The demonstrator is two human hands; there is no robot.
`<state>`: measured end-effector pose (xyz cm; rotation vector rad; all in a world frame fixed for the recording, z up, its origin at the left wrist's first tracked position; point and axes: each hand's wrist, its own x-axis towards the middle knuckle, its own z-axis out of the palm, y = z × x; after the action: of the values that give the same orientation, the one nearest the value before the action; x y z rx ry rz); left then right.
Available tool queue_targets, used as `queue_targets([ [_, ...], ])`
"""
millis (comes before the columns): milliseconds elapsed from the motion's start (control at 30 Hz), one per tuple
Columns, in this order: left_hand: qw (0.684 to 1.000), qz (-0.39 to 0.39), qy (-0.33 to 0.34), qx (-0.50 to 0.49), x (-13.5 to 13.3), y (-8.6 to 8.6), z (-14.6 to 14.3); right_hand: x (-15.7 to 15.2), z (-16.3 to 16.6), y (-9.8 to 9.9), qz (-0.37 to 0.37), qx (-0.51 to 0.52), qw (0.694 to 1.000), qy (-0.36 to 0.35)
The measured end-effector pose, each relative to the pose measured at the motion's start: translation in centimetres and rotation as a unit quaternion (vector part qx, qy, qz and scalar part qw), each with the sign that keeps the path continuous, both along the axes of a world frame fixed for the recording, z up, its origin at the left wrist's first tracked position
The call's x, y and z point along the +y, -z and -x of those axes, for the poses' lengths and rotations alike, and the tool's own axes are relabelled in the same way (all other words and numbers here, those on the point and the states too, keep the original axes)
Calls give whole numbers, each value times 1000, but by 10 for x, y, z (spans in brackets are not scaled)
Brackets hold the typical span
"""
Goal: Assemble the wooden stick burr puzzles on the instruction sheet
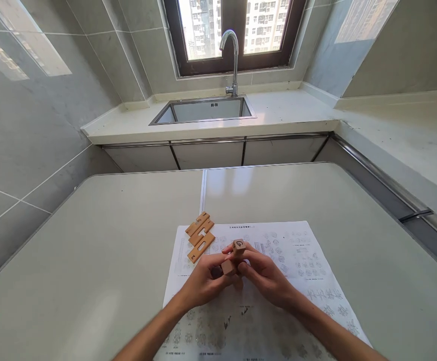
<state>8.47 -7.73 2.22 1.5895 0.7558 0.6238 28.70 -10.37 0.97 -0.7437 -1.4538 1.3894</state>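
Note:
Over a printed sheet point(297, 311), both my hands are closed around wooden burr puzzle pieces. One notched piece point(238, 245) stands up between my fingers with a dark mark on its end face. Just below it, the square end of another puzzle piece point(228, 267) points toward me. My left hand point(205, 283) wraps the lower piece from the left. From the right, my right hand point(269, 278) grips the upright piece with thumb and fingers. How the pieces meet is hidden by my fingers. Three loose notched pieces point(201, 247) lie beyond my left hand, the nearest marked 2.
The sheet, covered in small line drawings, lies on a pale table point(90, 260) with a seam down its far half. Behind it are a white counter point(289, 108), a steel sink point(203, 119), a tall faucet point(235, 60) and a window. Tiled walls rise on both sides.

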Motion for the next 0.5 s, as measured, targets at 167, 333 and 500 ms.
queue_targets([
  [167,991,129,46,-9,0,-1,0,-4,11,2,-29,-31,996,82],
  [333,991,127,13,-45,3,4,0,-4,14,10,13,-29,986,162],
  [500,974,210,-18,-79,5,10,2,-4,14,16,72,-6,985,158],
])
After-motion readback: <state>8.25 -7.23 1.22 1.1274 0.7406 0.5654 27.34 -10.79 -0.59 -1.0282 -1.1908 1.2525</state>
